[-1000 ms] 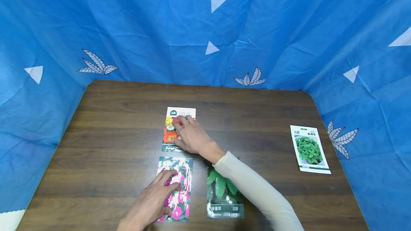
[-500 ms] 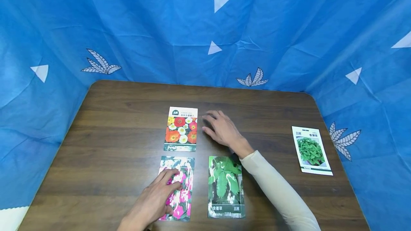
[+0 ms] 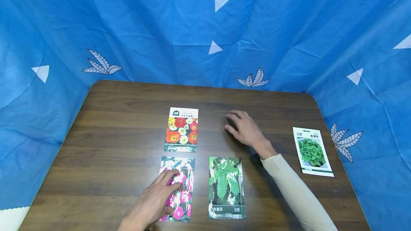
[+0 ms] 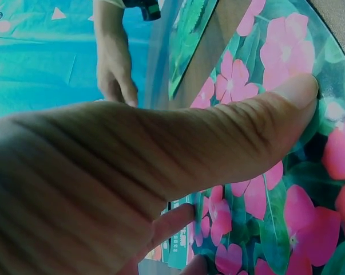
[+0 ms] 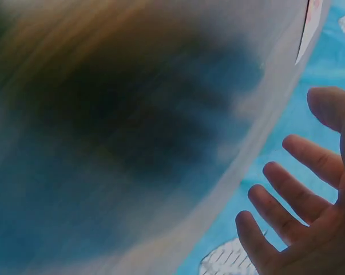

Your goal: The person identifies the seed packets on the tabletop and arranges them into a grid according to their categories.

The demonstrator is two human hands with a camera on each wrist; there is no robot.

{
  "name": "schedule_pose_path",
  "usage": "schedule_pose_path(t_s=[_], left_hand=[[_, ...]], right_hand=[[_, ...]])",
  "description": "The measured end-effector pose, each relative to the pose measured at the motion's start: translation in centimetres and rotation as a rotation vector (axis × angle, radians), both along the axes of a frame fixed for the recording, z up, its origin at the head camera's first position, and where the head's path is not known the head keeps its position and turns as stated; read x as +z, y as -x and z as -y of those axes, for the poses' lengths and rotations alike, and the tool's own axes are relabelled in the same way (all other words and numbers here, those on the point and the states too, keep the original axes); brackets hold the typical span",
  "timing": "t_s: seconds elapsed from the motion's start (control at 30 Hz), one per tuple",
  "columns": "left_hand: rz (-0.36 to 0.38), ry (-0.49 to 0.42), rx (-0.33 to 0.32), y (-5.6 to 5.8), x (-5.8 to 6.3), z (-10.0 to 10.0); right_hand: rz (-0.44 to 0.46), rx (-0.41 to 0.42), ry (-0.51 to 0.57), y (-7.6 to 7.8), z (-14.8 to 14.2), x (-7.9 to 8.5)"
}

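My left hand (image 3: 153,196) rests with relaxed fingers on a seed packet with pink flowers (image 3: 185,198). In the left wrist view its thumb lies across the pink petals of that packet (image 4: 309,229). My right hand (image 3: 247,131) is over the table, fingers loosely extended and holding nothing; the right wrist view shows the fingers (image 5: 289,197) apart. To its left lies a seed packet of red, orange and white flowers (image 3: 181,131). Nearer to me is a green-leaf packet (image 3: 226,190), right of the pink one.
A white-bordered packet with a leafy green plant (image 3: 312,152) lies near the right edge of the brown wooden table (image 3: 106,145). Blue cloth (image 3: 154,27) with white triangles and leaf prints hangs around the table's back and sides.
My right hand has let go of the red, orange and white flower packet and moved right, away from it. The left hand has stayed on the pink flower packet.
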State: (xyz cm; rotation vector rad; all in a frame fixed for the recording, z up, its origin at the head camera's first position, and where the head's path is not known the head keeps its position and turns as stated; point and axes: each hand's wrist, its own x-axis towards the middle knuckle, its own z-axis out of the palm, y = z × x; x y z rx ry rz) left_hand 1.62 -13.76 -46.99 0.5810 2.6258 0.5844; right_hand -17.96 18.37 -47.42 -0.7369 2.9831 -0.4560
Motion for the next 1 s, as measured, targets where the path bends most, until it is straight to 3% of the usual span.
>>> schedule_pose_path(t_s=[0.4,0.67,1.0], left_hand=[[0.036,-0.007,-0.002,0.2,-0.1,0.1],[-0.007,-0.020,-0.009,0.0,-0.1,0.2],[0.030,-0.009,-0.003,0.2,-0.1,0.2]], right_hand=[[0.012,-0.084,0.014,-0.8,-7.0,-0.5],[0.033,-0.085,0.058,-1.6,-10.3,-0.9],[0.037,-0.098,0.080,-2.5,-14.2,-0.8]])
